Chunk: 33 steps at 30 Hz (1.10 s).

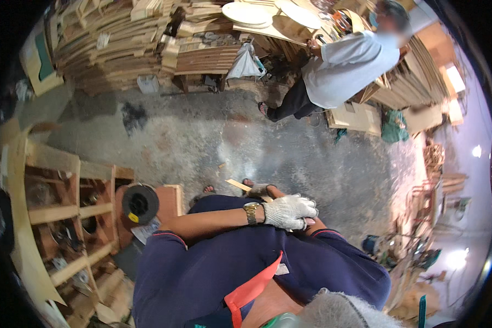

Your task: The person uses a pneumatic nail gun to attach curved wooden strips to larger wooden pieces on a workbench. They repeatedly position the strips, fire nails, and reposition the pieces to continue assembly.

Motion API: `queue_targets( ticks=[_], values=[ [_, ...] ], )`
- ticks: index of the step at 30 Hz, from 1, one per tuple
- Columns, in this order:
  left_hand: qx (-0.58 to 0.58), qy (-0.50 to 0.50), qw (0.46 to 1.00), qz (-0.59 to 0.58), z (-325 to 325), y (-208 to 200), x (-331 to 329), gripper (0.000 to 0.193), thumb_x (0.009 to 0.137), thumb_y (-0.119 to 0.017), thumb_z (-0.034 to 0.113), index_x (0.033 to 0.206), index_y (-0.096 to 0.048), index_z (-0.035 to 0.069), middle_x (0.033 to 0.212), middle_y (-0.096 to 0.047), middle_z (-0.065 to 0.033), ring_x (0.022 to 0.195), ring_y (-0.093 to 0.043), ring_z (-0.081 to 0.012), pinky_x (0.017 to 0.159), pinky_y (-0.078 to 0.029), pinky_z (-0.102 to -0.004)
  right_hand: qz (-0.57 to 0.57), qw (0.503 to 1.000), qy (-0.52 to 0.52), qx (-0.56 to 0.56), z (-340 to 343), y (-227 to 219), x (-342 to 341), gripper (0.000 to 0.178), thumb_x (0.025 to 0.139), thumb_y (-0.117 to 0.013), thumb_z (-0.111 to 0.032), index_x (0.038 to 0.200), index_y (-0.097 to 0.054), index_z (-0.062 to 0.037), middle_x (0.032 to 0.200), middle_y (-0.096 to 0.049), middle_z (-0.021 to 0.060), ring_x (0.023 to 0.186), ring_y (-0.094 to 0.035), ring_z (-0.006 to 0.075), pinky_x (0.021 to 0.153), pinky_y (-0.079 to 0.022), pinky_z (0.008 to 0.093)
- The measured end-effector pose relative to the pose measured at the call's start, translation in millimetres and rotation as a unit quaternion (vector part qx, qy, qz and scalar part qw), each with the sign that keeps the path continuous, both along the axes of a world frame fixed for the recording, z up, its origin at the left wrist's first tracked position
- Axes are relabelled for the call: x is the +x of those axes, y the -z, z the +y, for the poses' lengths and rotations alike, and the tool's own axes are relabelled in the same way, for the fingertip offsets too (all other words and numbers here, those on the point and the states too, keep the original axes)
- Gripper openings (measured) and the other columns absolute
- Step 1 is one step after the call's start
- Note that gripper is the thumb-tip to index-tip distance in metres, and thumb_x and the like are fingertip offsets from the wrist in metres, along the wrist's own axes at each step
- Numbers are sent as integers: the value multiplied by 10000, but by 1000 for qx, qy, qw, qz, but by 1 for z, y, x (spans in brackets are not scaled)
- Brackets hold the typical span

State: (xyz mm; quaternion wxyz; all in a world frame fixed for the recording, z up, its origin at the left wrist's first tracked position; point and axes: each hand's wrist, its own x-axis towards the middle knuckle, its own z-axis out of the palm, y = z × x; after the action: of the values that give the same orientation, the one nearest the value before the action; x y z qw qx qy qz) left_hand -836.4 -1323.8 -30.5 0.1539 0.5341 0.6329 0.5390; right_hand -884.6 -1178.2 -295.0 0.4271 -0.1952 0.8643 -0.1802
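My left hand [291, 212], in a white knitted glove with a gold watch at the wrist, lies across my right forearm in front of my waist. Its fingers curl over that arm, and a bare fingertip shows at the glove's edge. Partly hidden behind my left arm, my right hand [259, 191] wears a greyish glove. A thin pale wooden strip [238, 185] sticks out beside the right hand, which appears to grip it; the fingers themselves are mostly covered.
To my left stands a wooden shelf [54, 215] with a black spool [140, 204] beside it. Stacked curved wooden parts [115, 54] line the far side. A person [344, 68] in a light shirt stands at a table with pale round boards [247, 15]. Wood scraps [413, 246] lie right.
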Motion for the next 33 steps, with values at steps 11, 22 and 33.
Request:
queue_targets(
  ticks=[11,22,33],
  values=[
    [-68,33,997,7,-1,11,5,386,1047,-525,389,1111,-680,41,1064,-649,-185,1065,-623,-401,957,-471,-503,17,997,73,-16,-8,24,20,576,986,-551,-601,1247,-749,-128,1237,-745,174,1218,-679,357,1012,-511,461],
    [-123,55,991,-28,18,0,-9,397,1064,-541,351,1288,-685,56,1225,-693,-150,1197,-632,-347,1062,-451,-453,5,995,97,-19,23,37,16,589,986,-546,-615,1247,-750,-129,1241,-745,172,1222,-677,356,1016,-508,460],
    [-111,85,985,-101,71,-13,-13,385,1035,-625,324,1298,-676,47,1308,-681,-139,1247,-616,-328,1108,-439,-431,11,989,134,-61,66,54,-5,602,986,-542,-630,1246,-752,-130,1244,-745,170,1225,-676,355,1019,-506,459]
  ],
)
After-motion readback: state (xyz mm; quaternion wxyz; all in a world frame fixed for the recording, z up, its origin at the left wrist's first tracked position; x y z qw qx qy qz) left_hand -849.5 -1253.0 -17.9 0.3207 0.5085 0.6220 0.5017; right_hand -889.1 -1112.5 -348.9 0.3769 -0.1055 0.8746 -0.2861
